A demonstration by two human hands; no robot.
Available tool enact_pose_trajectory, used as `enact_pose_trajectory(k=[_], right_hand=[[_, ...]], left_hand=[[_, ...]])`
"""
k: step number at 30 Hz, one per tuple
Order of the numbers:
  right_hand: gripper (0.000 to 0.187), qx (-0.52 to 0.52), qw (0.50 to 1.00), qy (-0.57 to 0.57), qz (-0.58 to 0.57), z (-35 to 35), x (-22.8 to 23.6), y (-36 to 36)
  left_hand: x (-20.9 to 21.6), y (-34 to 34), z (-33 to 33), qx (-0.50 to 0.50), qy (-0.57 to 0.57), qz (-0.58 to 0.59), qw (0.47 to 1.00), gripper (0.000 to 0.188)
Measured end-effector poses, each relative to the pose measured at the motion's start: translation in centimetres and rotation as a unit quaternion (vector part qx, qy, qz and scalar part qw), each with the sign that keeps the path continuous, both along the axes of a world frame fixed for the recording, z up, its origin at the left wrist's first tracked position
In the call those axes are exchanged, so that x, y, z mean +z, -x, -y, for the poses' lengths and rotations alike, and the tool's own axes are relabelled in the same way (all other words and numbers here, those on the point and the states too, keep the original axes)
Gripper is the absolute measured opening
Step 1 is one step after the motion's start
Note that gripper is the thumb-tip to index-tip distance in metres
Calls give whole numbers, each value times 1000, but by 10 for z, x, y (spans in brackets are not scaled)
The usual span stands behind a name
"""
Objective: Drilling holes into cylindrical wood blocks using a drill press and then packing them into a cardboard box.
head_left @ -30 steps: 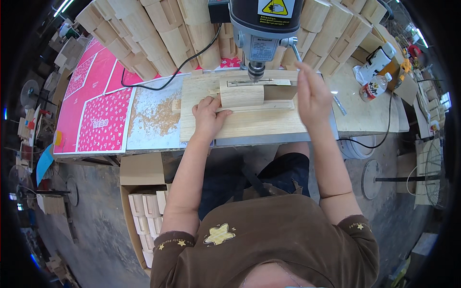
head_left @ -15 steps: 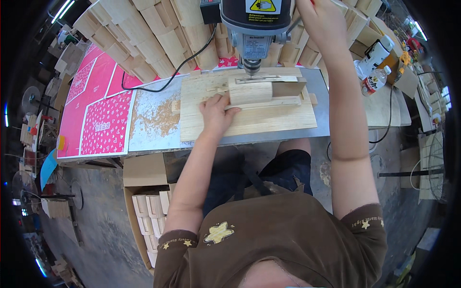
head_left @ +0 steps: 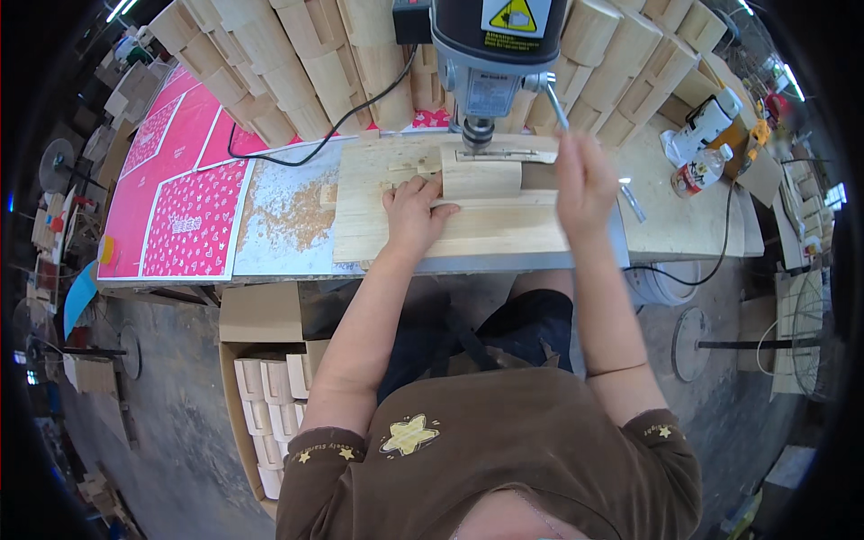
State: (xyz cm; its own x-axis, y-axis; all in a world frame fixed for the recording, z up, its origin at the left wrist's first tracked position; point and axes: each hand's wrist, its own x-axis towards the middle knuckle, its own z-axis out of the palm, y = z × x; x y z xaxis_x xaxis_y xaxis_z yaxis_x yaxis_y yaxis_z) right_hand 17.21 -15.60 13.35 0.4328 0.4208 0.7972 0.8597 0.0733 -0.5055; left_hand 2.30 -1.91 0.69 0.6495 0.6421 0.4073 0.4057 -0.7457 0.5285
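Note:
A pale wooden block with a rounded face [head_left: 481, 179] sits in a wooden jig on a flat board [head_left: 531, 236]. My left hand [head_left: 417, 213] is closed against the block's left end, thumb along its near edge. Over the block hangs a drill press [head_left: 493, 45], its chuck [head_left: 478, 135] close above the slot in the block's top; I cannot make out the bit. My right hand [head_left: 585, 184], slightly blurred, is a fist around the lower end of the drill press lever [head_left: 558, 103], right of the block.
Stacked wooden pieces [head_left: 315, 67] line the back. A black cable [head_left: 360, 106] crosses the pink sheet [head_left: 193, 216]; sawdust [head_left: 301, 216] lies beside it. A bottle [head_left: 702, 171] and a silver metal piece [head_left: 633, 200] are at right. Below, a carton [head_left: 261, 310] holds more blocks.
My right hand has come down and toward me, swinging the lever down. The chuck sits lower over the block. My left hand stays on the block.

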Motion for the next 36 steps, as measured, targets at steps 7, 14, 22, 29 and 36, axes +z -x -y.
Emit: enact_pose_trajectory(k=[7, 14, 22, 29, 36], right_hand=[[4, 35, 994, -82, 56, -18, -57, -11], [20, -29, 999, -37, -21, -26, 63, -20], [32, -61, 994, 83, -27, -87, 91, -81], [32, 185, 953, 235, 47, -10, -44, -85], [29, 76, 944, 302, 109, 12, -66, -70]], left_hand=[[-10, 6, 3, 9, -12, -6, 1000, 51], [-6, 3, 5, 19, -16, 25, 999, 47], [-10, -11, 2, 38, 65, 63, 995, 49], [4, -7, 2, 16, 114, 76, 990, 43], [22, 78, -11, -17, 115, 190, 975, 30]])
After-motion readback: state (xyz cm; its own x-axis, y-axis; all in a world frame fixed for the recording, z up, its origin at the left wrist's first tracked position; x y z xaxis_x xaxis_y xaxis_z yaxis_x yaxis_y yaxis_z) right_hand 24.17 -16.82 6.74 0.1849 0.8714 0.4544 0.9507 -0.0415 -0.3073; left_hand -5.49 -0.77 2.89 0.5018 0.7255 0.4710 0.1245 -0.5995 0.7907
